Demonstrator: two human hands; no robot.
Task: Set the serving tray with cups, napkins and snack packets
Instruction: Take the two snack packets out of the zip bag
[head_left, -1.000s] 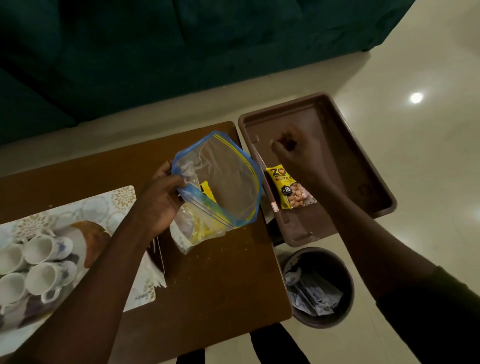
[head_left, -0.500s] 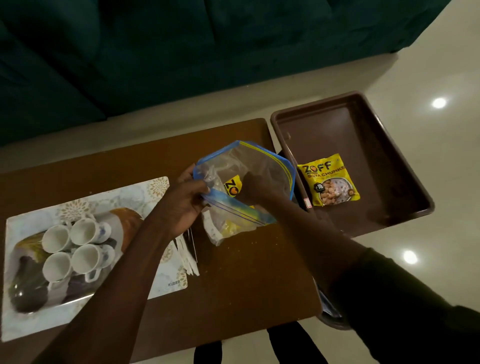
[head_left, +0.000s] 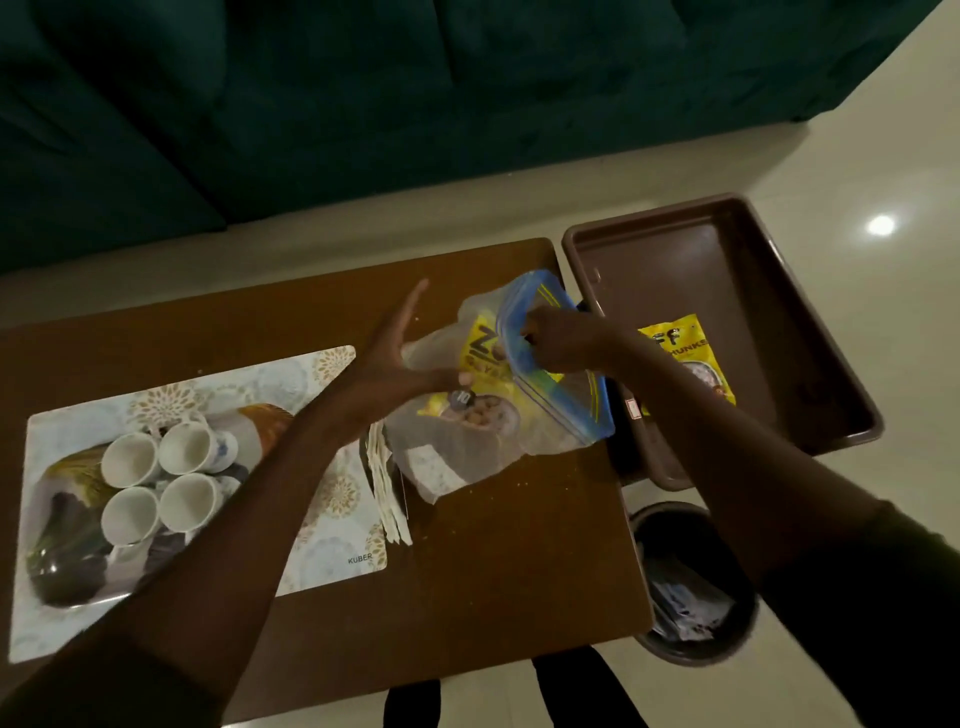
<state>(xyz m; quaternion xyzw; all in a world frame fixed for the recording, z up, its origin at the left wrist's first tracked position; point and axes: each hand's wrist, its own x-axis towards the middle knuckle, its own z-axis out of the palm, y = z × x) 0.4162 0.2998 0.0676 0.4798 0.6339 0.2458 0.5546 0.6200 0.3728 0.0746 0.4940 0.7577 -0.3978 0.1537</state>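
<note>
A clear zip bag (head_left: 467, 457) with a blue rim lies on the brown table, with yellow snack packets (head_left: 480, 348) inside it. My right hand (head_left: 558, 340) is closed on the bag's blue rim at its mouth. My left hand (head_left: 397, 358) rests against the bag's left side, fingers stretched out flat and holding nothing. Off the table's right end sits the brown serving tray (head_left: 737, 270), with one yellow snack packet (head_left: 680, 348) in it, partly hidden by my right forearm. Several white cups (head_left: 130, 460) stand on a patterned placemat (head_left: 322, 545) at the left. A stack of white napkins (head_left: 387, 483) lies beside the mat.
A round dark bin (head_left: 691, 587) with wrappers in it stands on the floor below the tray, at the table's right corner. A dark green sofa (head_left: 363, 104) runs along the far side. Crumbs dot the table around the bag.
My left hand has let go of the bag's mouth and spread flat. The bag has dropped onto the table. My right hand has come out of the bag to grip its rim.
</note>
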